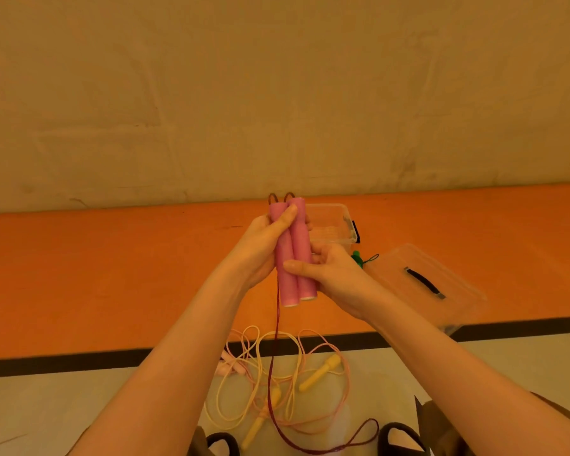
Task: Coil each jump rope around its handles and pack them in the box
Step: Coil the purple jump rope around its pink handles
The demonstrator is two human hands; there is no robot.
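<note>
Two pink jump rope handles [295, 255] stand side by side, upright, in front of me. My left hand [264, 248] grips them from the left with its thumb near their tops. My right hand [329, 274] holds them lower down from the right, thumb across the front. Their dark red rope [273, 383] hangs from the handles to the floor and loops there. A clear plastic box [336, 225] sits open on the orange floor behind the handles.
The box's clear lid [422, 284] with a black handle lies to the right. A green item [357, 258] lies between box and lid. A yellow-handled rope [316, 373] and a pale pink rope [231, 363] lie tangled on the floor below. A wall rises behind.
</note>
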